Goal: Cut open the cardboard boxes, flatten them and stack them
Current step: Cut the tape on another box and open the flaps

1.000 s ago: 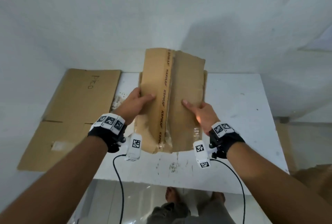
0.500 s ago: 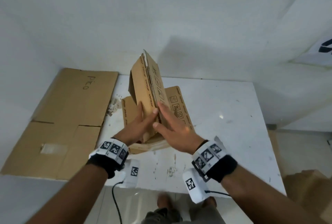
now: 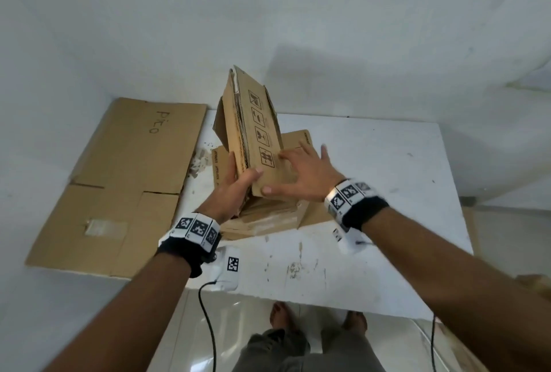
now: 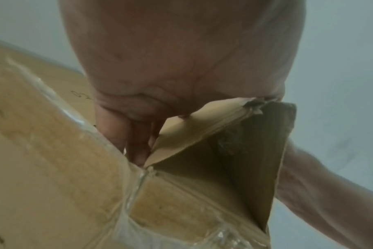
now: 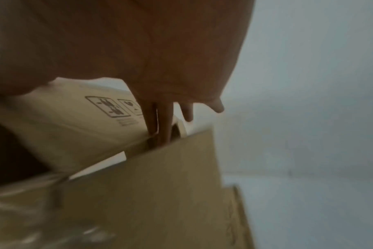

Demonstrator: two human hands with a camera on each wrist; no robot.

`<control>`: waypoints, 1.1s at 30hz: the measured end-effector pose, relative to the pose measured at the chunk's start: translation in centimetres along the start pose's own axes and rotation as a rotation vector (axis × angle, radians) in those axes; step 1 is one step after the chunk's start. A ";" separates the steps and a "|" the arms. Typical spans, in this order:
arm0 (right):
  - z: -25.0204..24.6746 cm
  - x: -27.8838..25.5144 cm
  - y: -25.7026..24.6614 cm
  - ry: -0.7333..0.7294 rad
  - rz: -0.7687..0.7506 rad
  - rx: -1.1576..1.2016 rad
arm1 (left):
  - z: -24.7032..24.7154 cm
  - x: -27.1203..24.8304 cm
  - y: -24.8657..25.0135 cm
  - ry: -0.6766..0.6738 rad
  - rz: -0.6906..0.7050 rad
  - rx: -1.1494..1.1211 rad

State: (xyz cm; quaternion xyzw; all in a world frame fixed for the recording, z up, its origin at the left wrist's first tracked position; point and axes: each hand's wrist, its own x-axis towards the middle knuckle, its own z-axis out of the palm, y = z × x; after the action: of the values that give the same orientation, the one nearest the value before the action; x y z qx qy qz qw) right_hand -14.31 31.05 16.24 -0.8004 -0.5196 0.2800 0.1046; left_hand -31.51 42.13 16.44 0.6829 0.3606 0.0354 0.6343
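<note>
A brown cardboard box (image 3: pixel 253 133) with printed handling symbols stands half folded on the white table (image 3: pixel 387 177), its upper part leaning up and away. My left hand (image 3: pixel 235 183) grips its near left edge, thumb on the printed face and fingers behind. My right hand (image 3: pixel 304 174) lies with spread, straight fingers on the printed panel, beside the lowest symbol. The left wrist view shows my left hand (image 4: pixel 138 134) against the folded flaps of the box (image 4: pixel 181 193). In the right wrist view my right fingers (image 5: pixel 160 121) touch the box (image 5: pixel 149 193) at a panel's edge.
Large flattened cardboard (image 3: pixel 125 180) with handwriting lies left of the table, at its level. Cardboard crumbs (image 3: pixel 198 163) sit at the table's left edge. More brown cardboard (image 3: pixel 536 285) shows at the right border. My feet (image 3: pixel 286 318) stand on the tiled floor below the near table edge.
The box has gone from lying under both palms to standing folded upward. My left hand now grips its edge, and my right hand has moved onto the printed panel.
</note>
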 end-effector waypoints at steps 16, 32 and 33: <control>3.4 0.1 1.0 0.299 0.293 0.250 | -3.2 3.5 -0.9 0.087 -0.201 0.035; 0.6 2.7 3.9 -0.064 0.316 0.179 | -6.8 5.4 -10.8 0.301 -0.451 -0.416; 0.2 2.8 4.0 -0.077 0.333 0.167 | -7.2 4.8 -10.1 0.191 -0.454 -0.418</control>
State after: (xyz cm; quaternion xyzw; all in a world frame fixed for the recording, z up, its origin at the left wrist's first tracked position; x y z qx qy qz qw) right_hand -10.48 31.79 13.34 -0.8526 -0.3586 0.3660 0.1031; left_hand -36.09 50.09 6.78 0.4338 0.5466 0.0303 0.7157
